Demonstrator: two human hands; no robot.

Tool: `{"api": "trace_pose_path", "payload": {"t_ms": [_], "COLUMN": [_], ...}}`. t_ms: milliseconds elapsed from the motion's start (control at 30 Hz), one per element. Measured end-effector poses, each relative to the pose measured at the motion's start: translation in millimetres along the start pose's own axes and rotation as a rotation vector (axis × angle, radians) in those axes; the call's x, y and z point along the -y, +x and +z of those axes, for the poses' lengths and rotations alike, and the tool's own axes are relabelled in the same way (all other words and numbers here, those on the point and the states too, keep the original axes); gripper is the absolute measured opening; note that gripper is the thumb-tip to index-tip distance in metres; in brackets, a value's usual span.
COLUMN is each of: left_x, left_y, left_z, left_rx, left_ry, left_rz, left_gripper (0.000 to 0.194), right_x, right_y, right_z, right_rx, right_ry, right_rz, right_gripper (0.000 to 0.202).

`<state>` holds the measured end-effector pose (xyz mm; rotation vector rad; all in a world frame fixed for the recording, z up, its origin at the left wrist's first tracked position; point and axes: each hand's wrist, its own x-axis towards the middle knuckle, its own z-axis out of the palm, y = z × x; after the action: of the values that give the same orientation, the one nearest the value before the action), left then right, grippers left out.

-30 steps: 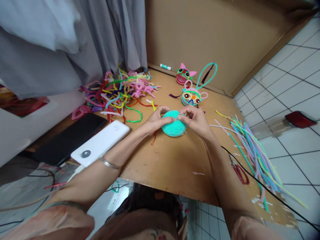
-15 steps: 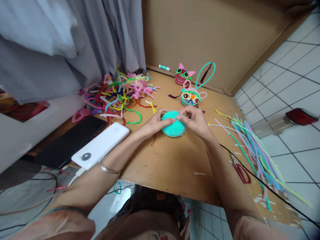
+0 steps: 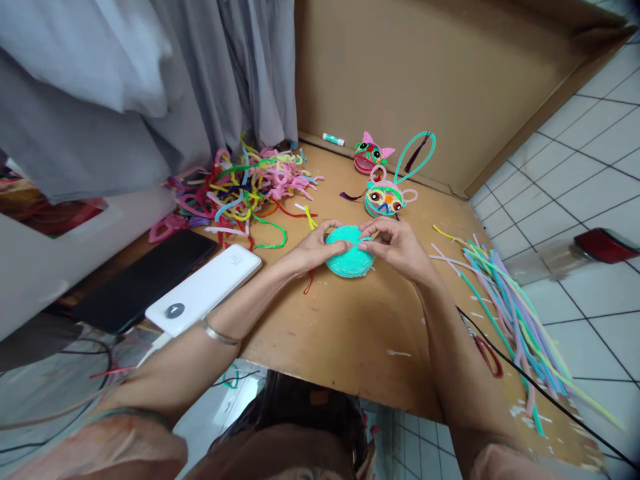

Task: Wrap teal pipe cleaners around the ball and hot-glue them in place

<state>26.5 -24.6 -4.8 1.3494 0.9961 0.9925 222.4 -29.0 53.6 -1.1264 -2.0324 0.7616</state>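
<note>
A round turquoise piece (image 3: 350,260), which looks like pipe cleaner wound into a dome, is held above the table's middle. My left hand (image 3: 323,248) grips its left side, with the thumb lying across the top. My right hand (image 3: 393,243) is closed at its upper right edge, thumb and fingertips pinched together; what lies between them is too small to make out. Just behind stands a pipe-cleaner animal head (image 3: 384,199) with pink ears and a turquoise loop. Farther back sits another animal head (image 3: 371,155) with pink pointed ears and a red mouth.
A tangle of coloured pipe cleaners (image 3: 250,183) lies back left, near a black phone-like slab (image 3: 145,283) and a white power bank (image 3: 205,290). On the right are straight pipe cleaners (image 3: 515,313), red-handled scissors (image 3: 487,353) and a black cable (image 3: 545,383). A glue stick (image 3: 333,139) rests by the cardboard wall.
My right hand has shifted slightly right along the turquoise piece's top edge. The left hand keeps its hold. The whole view has moved a little.
</note>
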Motion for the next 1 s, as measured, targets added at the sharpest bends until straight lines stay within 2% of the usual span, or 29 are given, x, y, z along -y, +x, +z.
{"api": "trace_pose_path", "payload": {"t_ms": [200, 700, 1000], "left_x": [-1.5, -3.7, 3.2], "left_y": [0.7, 0.6, 3.1], "left_z": [-0.8, -0.7, -2.5], "left_rx": [0.032, 0.054, 0.056], "left_ry": [-0.018, -0.089, -0.078], "left_rz": [0.001, 0.016, 0.053], "left_gripper": [0.068, 0.061, 0.062], "right_x": [4.4, 0.4, 1.9], "right_y": [-1.4, 0.0, 0.0], "right_z": [2.3, 5.4, 6.3], "right_rx": [-0.02, -0.033, -0.043], "right_ry": [-0.073, -0.108, -0.158], "right_rz": [-0.006, -0.059, -0.071], "right_gripper": [0.034, 0.036, 0.032]}}
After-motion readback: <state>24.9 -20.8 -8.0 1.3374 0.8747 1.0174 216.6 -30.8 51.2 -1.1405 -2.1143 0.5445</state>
